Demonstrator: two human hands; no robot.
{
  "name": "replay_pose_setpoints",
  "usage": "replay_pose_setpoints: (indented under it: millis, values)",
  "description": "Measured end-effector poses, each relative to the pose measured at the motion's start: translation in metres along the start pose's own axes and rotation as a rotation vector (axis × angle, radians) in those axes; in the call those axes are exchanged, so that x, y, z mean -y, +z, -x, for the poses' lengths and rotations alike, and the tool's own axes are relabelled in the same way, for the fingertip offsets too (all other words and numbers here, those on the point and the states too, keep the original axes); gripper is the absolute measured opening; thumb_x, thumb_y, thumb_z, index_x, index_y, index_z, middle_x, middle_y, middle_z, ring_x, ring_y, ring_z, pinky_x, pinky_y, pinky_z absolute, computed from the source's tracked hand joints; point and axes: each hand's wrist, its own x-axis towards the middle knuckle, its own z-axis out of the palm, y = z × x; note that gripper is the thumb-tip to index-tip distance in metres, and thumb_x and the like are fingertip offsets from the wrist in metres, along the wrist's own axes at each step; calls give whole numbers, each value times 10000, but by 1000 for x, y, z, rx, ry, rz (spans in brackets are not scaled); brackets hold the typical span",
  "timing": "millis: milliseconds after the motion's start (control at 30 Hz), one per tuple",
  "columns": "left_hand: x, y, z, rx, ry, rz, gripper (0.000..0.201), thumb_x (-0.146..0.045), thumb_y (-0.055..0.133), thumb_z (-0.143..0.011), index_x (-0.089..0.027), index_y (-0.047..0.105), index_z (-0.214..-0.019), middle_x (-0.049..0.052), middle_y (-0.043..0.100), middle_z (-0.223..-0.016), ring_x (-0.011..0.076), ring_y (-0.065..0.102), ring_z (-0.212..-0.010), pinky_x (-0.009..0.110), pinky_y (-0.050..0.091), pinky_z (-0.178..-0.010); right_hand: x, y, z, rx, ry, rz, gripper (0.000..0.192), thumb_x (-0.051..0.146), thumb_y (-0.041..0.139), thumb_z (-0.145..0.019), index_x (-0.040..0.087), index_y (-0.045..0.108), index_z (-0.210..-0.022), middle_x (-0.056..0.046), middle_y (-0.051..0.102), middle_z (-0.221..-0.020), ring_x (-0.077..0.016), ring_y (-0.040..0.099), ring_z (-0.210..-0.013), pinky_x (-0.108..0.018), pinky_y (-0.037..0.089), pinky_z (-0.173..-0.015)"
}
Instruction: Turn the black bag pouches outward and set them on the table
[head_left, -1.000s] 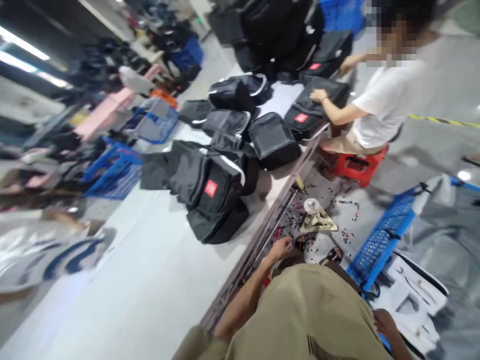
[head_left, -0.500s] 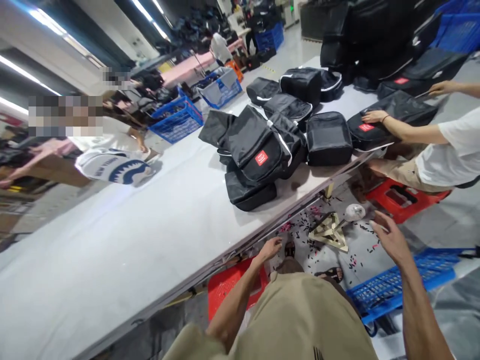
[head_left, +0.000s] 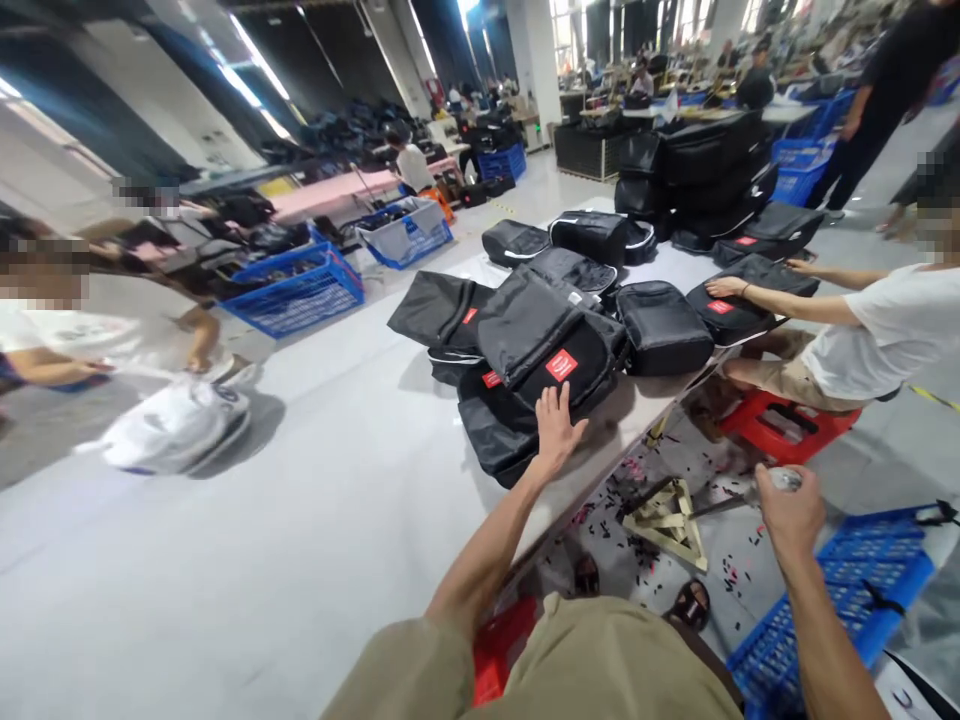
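Observation:
My left hand (head_left: 557, 432) reaches over the table edge, fingers stretched out, at the lower front of a black backpack (head_left: 536, 325) beside its red label. I cannot tell how firmly it touches. More black backpacks lie around and under that one; a black bag (head_left: 664, 325) stands to its right. My right hand (head_left: 793, 510) is closed around the plastic-wrapped top (head_left: 785, 480) of a rod stand beside the table. The rod rises from a pale triangular base (head_left: 667, 525) on the floor; my fingers partly hide the top.
The long white table (head_left: 300, 540) runs alongside me. A co-worker at right touches a backpack (head_left: 750, 290); another at left handles a white bag (head_left: 176, 425). A blue crate (head_left: 847, 590) and red stool (head_left: 787, 425) stand on the right. Scraps litter the floor.
My left hand has moved up and forward from beside the table to the black backpack. My right hand has closed on the stand's top. The white bag at left has turned over.

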Motion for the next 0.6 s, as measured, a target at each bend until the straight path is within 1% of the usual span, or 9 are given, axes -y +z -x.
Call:
replay_pose_setpoints:
  millis: [67,167,267,333,400,467,500,533,600]
  values:
    - [13,-2,-18,32,-3,-106,1033,-323,865,-922,-63,353,-1780,337,362,-1797,519,260,-1715,673,190,-1391,2,-3,13,-31,62,12,660,730,678,-807,236,676,-1244,-166,745,-1152,-390,678,-1050,-540,546,-1007]
    - [28,0,-31,51,67,-186,982,-281,839,-933,-84,380,-1779,329,397,-1785,504,299,-1707,658,200,-1391,3,-9,26,-51,92,-7,673,726,682,-755,232,666,-1213,-151,734,-1161,-374,660,-1054,-528,533,-1022]
    - [37,0,-28,31,125,-137,899,-241,768,-966,-107,401,-1775,307,420,-1783,479,293,-1719,659,197,-1394,4,-15,31,-64,95,-37,675,730,694,-751,229,638,-1200,-149,715,-1182,-363,653,-1074,-518,520,-1048]
    - [40,-1,-12,10,154,-54,817,-207,699,-994,-107,434,-1760,297,426,-1781,459,301,-1720,651,204,-1399,5,-18,32,-82,102,-38,672,706,719,-753,220,622,-1207,-167,706,-1208,-370,654,-1101,-520,515,-1061]
    - [47,3,22,-13,178,61,729,-174,623,-1020,-123,487,-1734,270,450,-1774,417,339,-1711,617,219,-1408,3,-20,32,-107,84,-17,664,668,735,-757,207,616,-1219,-203,702,-1246,-390,655,-1148,-529,514,-1077]
    - [60,12,77,20,170,212,671,-150,587,-1019,-161,563,-1690,226,517,-1740,364,409,-1679,572,263,-1409,-1,-20,31,-137,37,23,669,634,743,-761,192,609,-1245,-251,695,-1298,-418,655,-1211,-548,514,-1100]
    - [67,19,112,73,118,303,644,-142,592,-1006,-189,617,-1649,197,567,-1708,337,456,-1650,545,294,-1403,-3,-19,30,-151,12,48,671,615,749,-763,189,602,-1261,-274,689,-1324,-433,656,-1238,-564,514,-1111]
    - [74,26,150,140,25,395,609,-136,608,-986,-217,682,-1585,167,628,-1659,313,517,-1604,513,335,-1388,-6,-18,28,-165,-12,71,665,590,759,-767,195,594,-1276,-291,683,-1349,-446,659,-1259,-583,516,-1119]
    - [84,39,232,258,-246,536,494,-117,648,-931,-249,818,-1375,120,769,-1481,284,667,-1439,445,454,-1309,-11,-15,24,-185,-55,114,614,527,780,-778,232,586,-1280,-295,676,-1384,-466,668,-1287,-629,517,-1131]
